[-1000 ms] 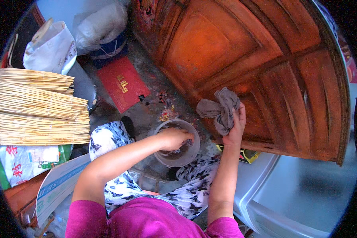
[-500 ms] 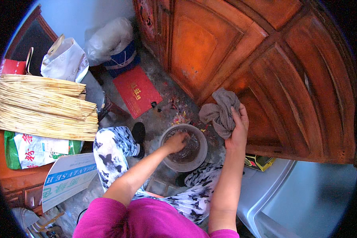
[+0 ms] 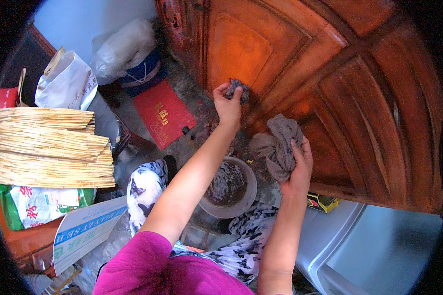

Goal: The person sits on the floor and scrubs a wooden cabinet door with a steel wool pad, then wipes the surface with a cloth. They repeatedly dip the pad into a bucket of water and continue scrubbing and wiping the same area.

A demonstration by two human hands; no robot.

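Up at the lower part of a carved brown wooden door [image 3: 238, 51], my left hand [image 3: 226, 105] pinches a small grey steel-wool scrubber [image 3: 238, 90]; it appears to be against the panel. My right hand [image 3: 301, 164] is closed round a bunched grey-brown cloth [image 3: 280, 145], held in front of the door's lower edge. Between my legs stands a round grey basin [image 3: 251, 192] with dark, foamy water in it. My left forearm passes over the basin's left side.
A red flat box [image 3: 162, 113] lies on the floor, with a blue bucket [image 3: 145, 73] behind it. At left, bundled straw-coloured sticks [image 3: 49, 147] and bags cover furniture. A white printed board [image 3: 86, 233] leans below them. A grey plastic chair [image 3: 330, 236] stands at right.
My left hand has come up out of the basin with the scrubber and reached the door. My right hand still holds the cloth, almost in the same place. The view has shifted slightly.
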